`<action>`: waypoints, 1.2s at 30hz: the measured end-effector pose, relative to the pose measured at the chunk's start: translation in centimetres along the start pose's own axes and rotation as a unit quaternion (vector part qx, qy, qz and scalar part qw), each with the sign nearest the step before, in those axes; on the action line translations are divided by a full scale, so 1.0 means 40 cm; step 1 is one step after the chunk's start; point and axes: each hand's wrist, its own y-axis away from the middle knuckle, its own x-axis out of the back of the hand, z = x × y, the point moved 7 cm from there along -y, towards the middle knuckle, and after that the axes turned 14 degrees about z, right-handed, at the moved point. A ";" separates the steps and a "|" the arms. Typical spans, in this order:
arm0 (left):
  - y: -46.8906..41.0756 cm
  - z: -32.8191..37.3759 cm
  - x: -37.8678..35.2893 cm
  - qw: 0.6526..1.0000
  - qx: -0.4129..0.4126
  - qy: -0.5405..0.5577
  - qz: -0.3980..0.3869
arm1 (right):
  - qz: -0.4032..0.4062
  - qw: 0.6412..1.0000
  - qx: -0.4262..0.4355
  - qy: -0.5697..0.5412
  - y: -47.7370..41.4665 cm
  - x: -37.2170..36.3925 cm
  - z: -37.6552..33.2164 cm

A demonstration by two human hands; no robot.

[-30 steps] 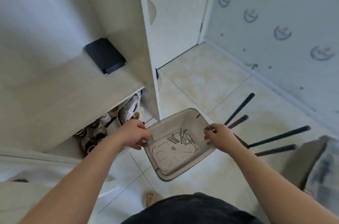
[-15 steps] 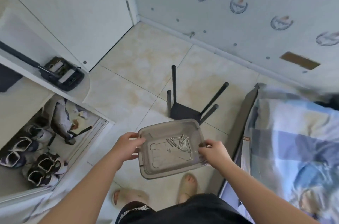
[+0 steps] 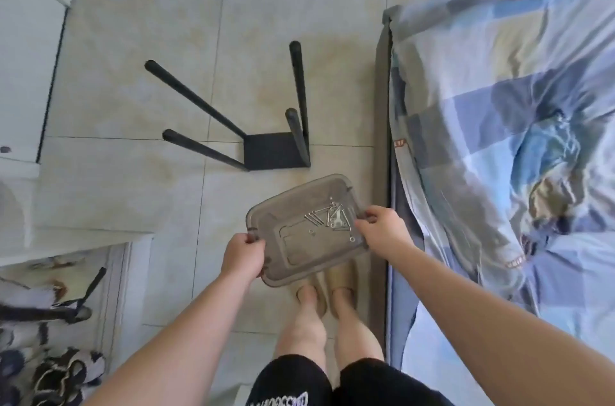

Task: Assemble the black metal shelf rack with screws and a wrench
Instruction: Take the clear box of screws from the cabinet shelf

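My left hand and right hand grip opposite ends of the tray. Loose screws crowd its right side, so any tilt could spill them under the bed. The black rack sits legs-up ahead.

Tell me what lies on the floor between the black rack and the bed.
Nothing but bare floor tiles. In the head view, the stretch from the black rack across to the bed holds only a grout line.
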 end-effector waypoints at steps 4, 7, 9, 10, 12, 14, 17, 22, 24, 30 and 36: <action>-0.142 -0.047 -0.182 0.999 0.008 -0.032 -0.010 | 0.021 0.997 -0.057 -0.038 -0.171 -0.113 0.116; -0.273 -0.096 -0.325 0.999 0.020 -0.040 -0.025 | 0.021 0.994 -0.098 -0.046 -0.320 -0.221 0.208; -0.370 -0.132 -0.430 0.998 0.030 -0.040 -0.043 | 0.029 0.993 -0.111 -0.041 -0.427 -0.295 0.265; -0.422 -0.145 -0.482 0.998 0.032 -0.037 -0.050 | 0.031 0.992 -0.115 -0.042 -0.481 -0.335 0.287; -0.525 -0.171 -0.579 0.997 0.035 -0.031 -0.058 | 0.030 0.992 -0.118 -0.040 -0.587 -0.417 0.332; -0.625 -0.192 -0.664 0.997 0.042 -0.011 -0.057 | 0.025 0.991 -0.124 -0.047 -0.685 -0.495 0.374; -0.755 -0.214 -0.759 0.999 0.030 -0.011 -0.040 | 0.020 0.990 -0.126 -0.052 -0.802 -0.597 0.425; -0.886 -0.213 -0.822 1.000 -0.018 -0.012 -0.001 | 0.020 0.990 -0.111 -0.083 -0.896 -0.697 0.466; -0.912 -0.209 -0.831 0.999 -0.035 -0.020 0.004 | 0.018 0.991 -0.099 -0.093 -0.907 -0.716 0.471; -0.884 -0.219 -0.800 0.996 -0.053 -0.078 -0.009 | 0.018 0.992 -0.093 -0.078 -0.865 -0.699 0.470; -0.683 -0.195 -0.655 0.977 -0.105 -0.184 -0.036 | 0.016 0.999 0.000 0.033 -0.672 -0.573 0.411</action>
